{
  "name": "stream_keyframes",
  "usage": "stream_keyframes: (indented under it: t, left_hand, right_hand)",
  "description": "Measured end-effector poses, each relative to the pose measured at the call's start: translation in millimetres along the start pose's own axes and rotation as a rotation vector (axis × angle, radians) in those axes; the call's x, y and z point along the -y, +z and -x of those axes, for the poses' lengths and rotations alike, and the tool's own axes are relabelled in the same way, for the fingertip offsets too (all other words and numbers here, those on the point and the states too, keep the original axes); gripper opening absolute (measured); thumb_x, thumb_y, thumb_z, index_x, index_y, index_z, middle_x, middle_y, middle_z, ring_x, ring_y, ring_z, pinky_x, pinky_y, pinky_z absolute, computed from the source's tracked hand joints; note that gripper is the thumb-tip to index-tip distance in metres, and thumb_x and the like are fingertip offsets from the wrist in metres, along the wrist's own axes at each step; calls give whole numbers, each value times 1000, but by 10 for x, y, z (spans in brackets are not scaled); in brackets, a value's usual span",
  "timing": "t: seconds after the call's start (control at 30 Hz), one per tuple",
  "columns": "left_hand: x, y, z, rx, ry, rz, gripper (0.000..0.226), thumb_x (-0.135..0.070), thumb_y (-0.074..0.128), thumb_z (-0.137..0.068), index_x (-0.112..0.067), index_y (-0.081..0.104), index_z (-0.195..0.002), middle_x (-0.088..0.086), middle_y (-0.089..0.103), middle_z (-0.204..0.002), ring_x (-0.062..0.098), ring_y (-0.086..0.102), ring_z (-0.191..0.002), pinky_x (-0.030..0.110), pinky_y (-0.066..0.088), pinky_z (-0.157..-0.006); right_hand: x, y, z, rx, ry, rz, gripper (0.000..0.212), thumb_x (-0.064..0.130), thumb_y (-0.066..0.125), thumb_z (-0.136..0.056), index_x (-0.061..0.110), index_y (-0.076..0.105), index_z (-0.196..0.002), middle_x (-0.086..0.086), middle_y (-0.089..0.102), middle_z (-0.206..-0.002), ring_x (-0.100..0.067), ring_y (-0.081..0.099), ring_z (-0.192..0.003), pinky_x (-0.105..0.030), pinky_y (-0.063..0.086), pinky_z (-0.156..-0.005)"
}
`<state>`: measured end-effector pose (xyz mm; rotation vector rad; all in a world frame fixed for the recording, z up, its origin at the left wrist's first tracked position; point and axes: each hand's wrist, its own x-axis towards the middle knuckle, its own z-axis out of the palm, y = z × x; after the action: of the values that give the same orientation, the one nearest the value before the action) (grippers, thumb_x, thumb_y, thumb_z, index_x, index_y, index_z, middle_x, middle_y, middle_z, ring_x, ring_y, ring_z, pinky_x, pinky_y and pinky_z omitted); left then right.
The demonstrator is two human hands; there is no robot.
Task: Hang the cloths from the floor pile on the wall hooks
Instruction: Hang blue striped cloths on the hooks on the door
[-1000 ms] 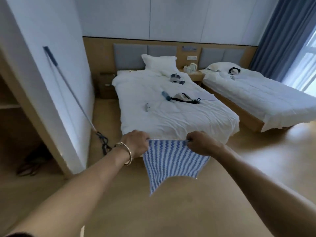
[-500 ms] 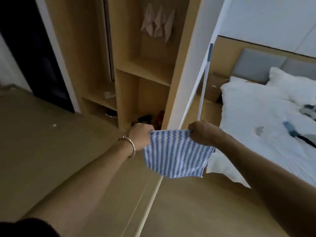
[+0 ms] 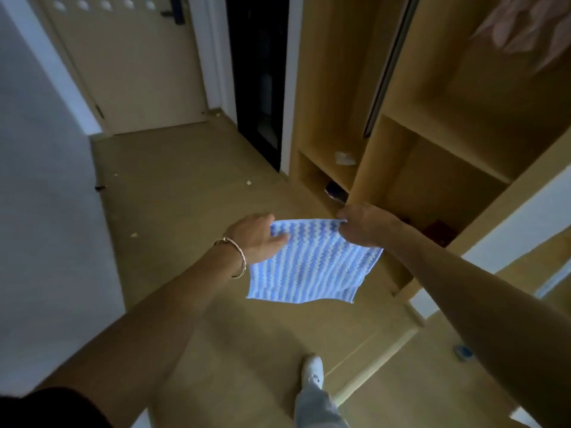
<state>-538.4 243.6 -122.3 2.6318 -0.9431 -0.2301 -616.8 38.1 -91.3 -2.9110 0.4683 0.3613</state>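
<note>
The blue-and-white striped cloth (image 3: 312, 267) hangs in the air between the two hands, stretched along its top edge with its lower edge loose above the wooden floor (image 3: 191, 186). The left hand (image 3: 256, 236) pinches the top left corner, thumb lying across the front of the fabric. The right hand (image 3: 363, 225) is clenched round the top right corner. A metal bracelet (image 3: 236, 257) circles the left wrist. Just beyond the right hand stands an open wooden wardrobe (image 3: 432, 125). High above that hand, blurred pale cloths (image 3: 525, 26) hang inside it. Well beyond the left hand is a closed door (image 3: 133, 63). Below the hands, a white shoe (image 3: 312, 370) rests on the floor.
</note>
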Motion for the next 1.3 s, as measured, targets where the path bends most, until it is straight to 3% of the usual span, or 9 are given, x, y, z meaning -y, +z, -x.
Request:
stream_keyframes:
  t: [0.13, 0.23, 0.37, 0.5, 0.63, 0.77, 0.87, 1.03, 1.3]
  left_hand:
    - [393, -131, -344, -38, -134, -95, 43, -61, 51, -84, -21, 39, -73, 1, 55, -85, 25, 55, -87, 30, 33, -66]
    - [589, -155, -740, -95, -216, -116, 49, -58, 46, -88, -21, 32, -61, 5, 60, -82, 30, 60, -90, 31, 37, -69]
    - [667, -271, -1204, -129, -283, -98, 52, -53, 47, -90, -18, 30, -55, -2, 41, -58, 32, 58, -79, 30, 35, -65]
    - [829, -417, -1399, -97, -353, -137, 47, -48, 43, -94, -17, 35, -60, 13, 63, -83, 32, 59, -89, 34, 40, -72]
    - [1152, -685, -1448, -95, -503, -167, 42, -47, 38, -97, -10, 55, -87, 12, 65, -101, 28, 58, -98, 28, 33, -70]
    - [1672, -887, -1439, -123, -639, -135, 43, -52, 38, -95, -13, 56, -85, 7, 62, -85, 28, 61, -91, 29, 41, -72]
    - [2133, -1014, -1591, -104, -700, -111, 42, -56, 36, -93, -19, 51, -79, 0, 52, -75, 24, 60, -85, 31, 45, -73]
    - [2873, -1380, -2171, -129, -644, -165, 48, -54, 36, -95, -13, 58, -89, 8, 64, -91, 25, 60, -89, 29, 40, -69]
    - [3908, -2052, -3079, -97, -481, -94, 36, -34, 39, -99, -4, 59, -99, 14, 65, -103, 30, 59, -99, 28, 36, -71]
  right_hand:
    - [234, 53, -782, 15, -175, -39, 15, 15, 42, -96, 17, 50, -84, -7, 54, -107, -24, 54, -102, -25, 34, -78]
    - [268, -61, -1280, 71, -260, -95, 14, 16, 42, -95, 21, 45, -83, -4, 53, -102, -16, 44, -87, -23, 32, -68]
    - [177, -304, -1908, 125, -283, -114, 11, 23, 44, -97, 19, 51, -91, 5, 43, -77, -12, 43, -70, -21, 31, -54]
    - [338, -425, -2470, 115, -343, -84, 26, 21, 47, -92, 22, 45, -66, 0, 49, -87, -20, 51, -89, -26, 36, -72]
    - [846, -459, -2964, 140, -473, -77, 26, 20, 47, -87, 21, 44, -61, -3, 57, -88, -24, 58, -94, -28, 42, -75]
    - [1441, -456, -3352, 133, -633, -8, 27, 23, 46, -87, 19, 42, -61, -7, 61, -94, -29, 59, -99, -27, 41, -75]
    - [1817, -458, -3670, 100, -708, 81, 20, 26, 43, -92, 15, 57, -82, -11, 63, -113, -29, 57, -108, -26, 36, -75]
    - [2355, -678, -4482, 52, -708, 84, 28, 25, 46, -90, 20, 37, -63, -13, 62, -111, -30, 57, -106, -29, 38, -77]
    - [3143, -1096, -5484, 52, -611, 24, 24, 14, 43, -86, 18, 38, -63, 6, 46, -75, -19, 49, -81, -26, 36, -69]
